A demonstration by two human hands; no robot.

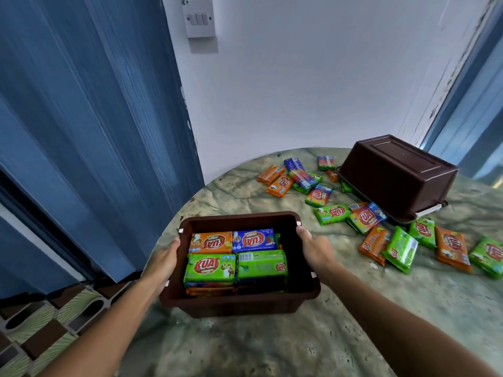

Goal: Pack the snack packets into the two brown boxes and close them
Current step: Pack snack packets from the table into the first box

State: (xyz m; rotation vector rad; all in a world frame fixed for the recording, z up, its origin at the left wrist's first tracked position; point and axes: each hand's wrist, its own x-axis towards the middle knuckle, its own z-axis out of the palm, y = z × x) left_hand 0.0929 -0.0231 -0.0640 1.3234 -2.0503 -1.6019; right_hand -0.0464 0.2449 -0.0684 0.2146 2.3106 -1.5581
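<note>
Brown box (239,304) (snack packets (236,258) inside), left hand (162,261) and right hand (315,250) fingers clamped on its sides

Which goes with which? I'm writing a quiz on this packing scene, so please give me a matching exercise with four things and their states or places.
Things:
1. near brown box
2. far brown box
3. left hand
4. blue packet in the near box

States or places:
A. upside down on the table
B. on the box's left rim
C. top layer, far right
D. open, upright, partly filled

Pairs: 1-D, 2-A, 3-B, 4-C
</note>
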